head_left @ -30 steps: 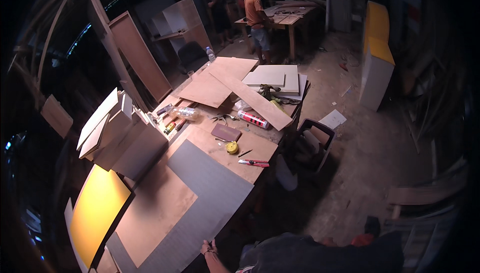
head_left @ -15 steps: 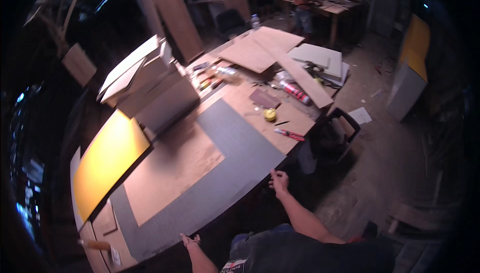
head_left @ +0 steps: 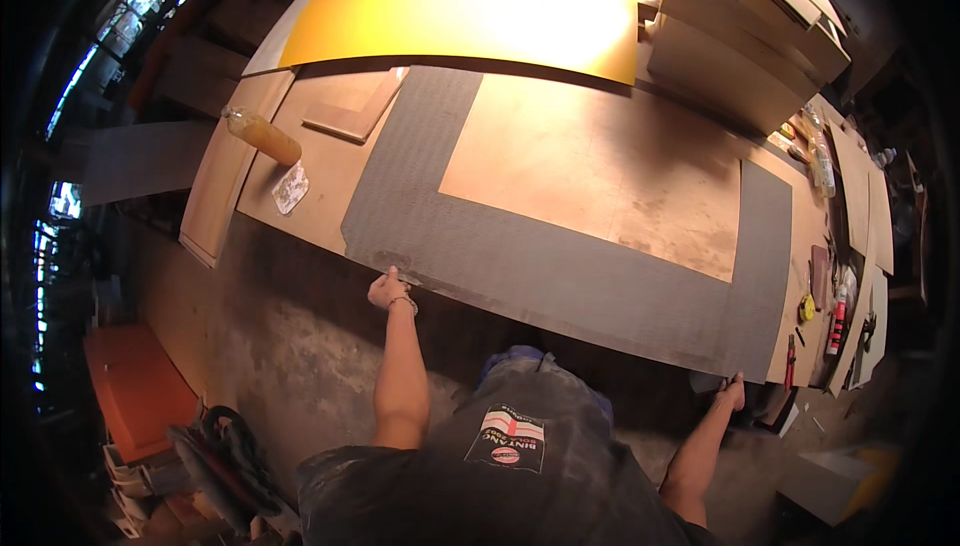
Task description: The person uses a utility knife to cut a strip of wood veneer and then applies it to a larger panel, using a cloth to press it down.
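A grey U-shaped sheet (head_left: 560, 256) lies flat over a light wooden board (head_left: 590, 176) on the worktable. My left hand (head_left: 390, 289) is closed at the sheet's near edge, toward its left corner, thumb on top and fingers hidden below. Near the right corner, my right hand (head_left: 735, 391) holds the same edge, its thumb pointing up and most of its fingers out of sight. Dark scuffs mark the grey surface beside my left hand.
A glossy yellow panel (head_left: 460, 11) and stacked box-like boards (head_left: 740, 36) stand along the far side. At left are a bottle of amber liquid (head_left: 262, 136) and a small wooden panel (head_left: 352, 106). A tape measure (head_left: 808, 307) and red-labelled tube (head_left: 837, 321) lie right.
The view has swung left, bringing the sheet's left end closer. My left hand, earlier with fingers spread at the edge, is now closed on it. My right hand stays by the right corner.
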The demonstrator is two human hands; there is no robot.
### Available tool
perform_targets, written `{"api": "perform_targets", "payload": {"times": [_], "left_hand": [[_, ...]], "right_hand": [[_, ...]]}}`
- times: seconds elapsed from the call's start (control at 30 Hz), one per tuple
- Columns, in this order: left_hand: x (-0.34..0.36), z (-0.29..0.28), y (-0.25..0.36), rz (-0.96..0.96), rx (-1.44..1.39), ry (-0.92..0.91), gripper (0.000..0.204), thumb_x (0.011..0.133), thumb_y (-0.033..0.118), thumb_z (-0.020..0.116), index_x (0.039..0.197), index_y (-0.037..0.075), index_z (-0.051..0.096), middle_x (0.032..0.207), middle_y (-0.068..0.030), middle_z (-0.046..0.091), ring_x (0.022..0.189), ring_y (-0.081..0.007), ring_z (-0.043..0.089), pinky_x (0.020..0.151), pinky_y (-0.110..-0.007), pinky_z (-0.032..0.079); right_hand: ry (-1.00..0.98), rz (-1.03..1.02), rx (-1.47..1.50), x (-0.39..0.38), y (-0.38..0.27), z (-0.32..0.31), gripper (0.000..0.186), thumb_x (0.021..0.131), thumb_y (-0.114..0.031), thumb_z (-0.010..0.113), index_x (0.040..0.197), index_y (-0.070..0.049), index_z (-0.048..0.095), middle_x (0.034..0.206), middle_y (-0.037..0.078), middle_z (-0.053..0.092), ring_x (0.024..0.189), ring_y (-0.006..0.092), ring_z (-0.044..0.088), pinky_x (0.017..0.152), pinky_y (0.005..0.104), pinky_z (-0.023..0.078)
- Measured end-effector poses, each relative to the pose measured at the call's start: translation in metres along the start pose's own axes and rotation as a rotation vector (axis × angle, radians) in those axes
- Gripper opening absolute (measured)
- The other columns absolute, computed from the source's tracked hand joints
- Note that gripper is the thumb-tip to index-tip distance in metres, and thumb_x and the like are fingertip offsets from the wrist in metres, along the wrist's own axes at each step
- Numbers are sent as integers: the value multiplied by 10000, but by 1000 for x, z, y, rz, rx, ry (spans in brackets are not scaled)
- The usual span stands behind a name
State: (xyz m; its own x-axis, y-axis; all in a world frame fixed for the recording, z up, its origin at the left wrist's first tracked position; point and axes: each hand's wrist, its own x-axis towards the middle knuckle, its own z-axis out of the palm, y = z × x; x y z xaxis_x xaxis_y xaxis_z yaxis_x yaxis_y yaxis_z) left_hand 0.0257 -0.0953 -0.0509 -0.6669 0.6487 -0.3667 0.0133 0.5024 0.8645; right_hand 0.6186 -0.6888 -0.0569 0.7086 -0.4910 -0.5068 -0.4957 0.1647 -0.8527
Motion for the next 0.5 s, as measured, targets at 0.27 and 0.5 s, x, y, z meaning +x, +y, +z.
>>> {"api": "perform_targets", "payload": {"times": [0.27, 0.5], "left_hand": [[-13, -3, 17, 27, 23, -44, 351, 825, 108, 858, 914, -60, 564, 736, -170, 652, 442, -204, 576, 404, -352, 543], [-14, -6, 41, 45, 269, -78, 325, 826, 109, 860, 804, -76, 594, 732, -200, 689, 502, -222, 663, 443, -354, 573]], "right_hand": [[55, 38, 15, 16, -5, 1, 268, 950, -156, 738, 1108, 57, 696, 1101, 111, 745, 962, 271, 729, 812, 361, 570], [87, 26, -29, 13, -4, 1, 244, 939, -148, 758, 1065, 54, 707, 1023, 121, 748, 882, 245, 725, 736, 339, 569]]}}
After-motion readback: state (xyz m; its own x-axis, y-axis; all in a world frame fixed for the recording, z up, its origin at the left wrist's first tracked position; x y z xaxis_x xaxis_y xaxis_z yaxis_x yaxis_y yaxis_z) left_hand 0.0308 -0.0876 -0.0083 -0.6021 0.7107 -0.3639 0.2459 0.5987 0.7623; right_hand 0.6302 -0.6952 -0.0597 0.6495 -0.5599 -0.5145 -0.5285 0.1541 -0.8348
